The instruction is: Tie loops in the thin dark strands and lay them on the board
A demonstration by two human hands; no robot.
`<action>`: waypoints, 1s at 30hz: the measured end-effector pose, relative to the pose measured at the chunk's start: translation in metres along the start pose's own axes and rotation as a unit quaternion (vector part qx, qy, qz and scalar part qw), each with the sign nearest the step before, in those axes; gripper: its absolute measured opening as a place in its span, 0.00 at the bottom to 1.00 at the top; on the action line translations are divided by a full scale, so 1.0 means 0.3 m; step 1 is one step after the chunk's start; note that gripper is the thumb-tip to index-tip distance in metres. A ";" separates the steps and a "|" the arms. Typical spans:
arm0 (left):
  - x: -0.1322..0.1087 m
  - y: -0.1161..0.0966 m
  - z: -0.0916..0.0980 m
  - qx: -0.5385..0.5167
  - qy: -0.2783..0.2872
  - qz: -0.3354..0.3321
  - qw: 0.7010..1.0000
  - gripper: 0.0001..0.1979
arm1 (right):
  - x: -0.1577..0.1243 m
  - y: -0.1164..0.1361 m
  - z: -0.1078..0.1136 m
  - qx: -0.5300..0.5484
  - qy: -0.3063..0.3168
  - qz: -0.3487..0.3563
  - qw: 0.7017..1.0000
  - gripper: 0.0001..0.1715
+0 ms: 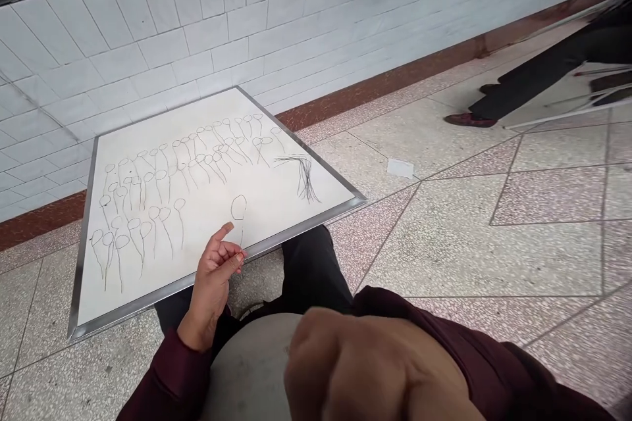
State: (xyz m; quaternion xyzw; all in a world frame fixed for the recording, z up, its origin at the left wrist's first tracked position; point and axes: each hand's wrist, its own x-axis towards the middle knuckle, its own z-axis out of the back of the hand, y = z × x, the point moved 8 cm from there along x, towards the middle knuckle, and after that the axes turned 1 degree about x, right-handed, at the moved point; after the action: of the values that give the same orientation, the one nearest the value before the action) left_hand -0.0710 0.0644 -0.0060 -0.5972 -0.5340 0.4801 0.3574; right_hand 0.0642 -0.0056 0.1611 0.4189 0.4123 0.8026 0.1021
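My left hand (212, 279) is at the near edge of a white board with a grey metal frame (162, 291). Its thumb and forefinger pinch the lower end of a thin dark looped wire (242, 237), whose round loop stands out against the board. Close to the camera, large and blurred, is my right hand (365, 368), its fingers curled into a fist; whatever it may hold is hidden. Rows of similar looped wires (157, 175) lie across the board's left and middle. A loose bunch of dark, thin wires (307, 176) rests near its right side.
The board sits over my knees, by a white tiled wall (207, 33) with a brown skirting. On the speckled floor (444, 237) lies a white scrap (399, 168). Another person's legs (533, 79) and shoe are at the right, beside thin metal bars.
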 end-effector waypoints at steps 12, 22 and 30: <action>-0.102 0.033 -0.056 -0.015 0.064 0.028 0.997 0.35 | -0.056 -0.519 0.153 0.139 -0.230 -0.276 0.923 0.18; -0.106 0.021 -0.075 0.008 0.019 -0.005 1.000 0.27 | -0.086 -0.500 0.142 0.020 -0.297 -0.233 0.926 0.10; -0.096 0.026 -0.049 -0.065 -0.079 -0.080 0.992 0.17 | -0.085 -0.474 0.089 -0.059 -0.277 -0.219 0.934 0.07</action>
State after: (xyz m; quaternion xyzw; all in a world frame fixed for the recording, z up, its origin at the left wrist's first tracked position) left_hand -0.0539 0.0361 -0.0037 -0.5351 -0.6363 0.4599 0.3119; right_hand 0.0746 0.0877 0.0482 0.5173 0.4012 0.6351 0.4099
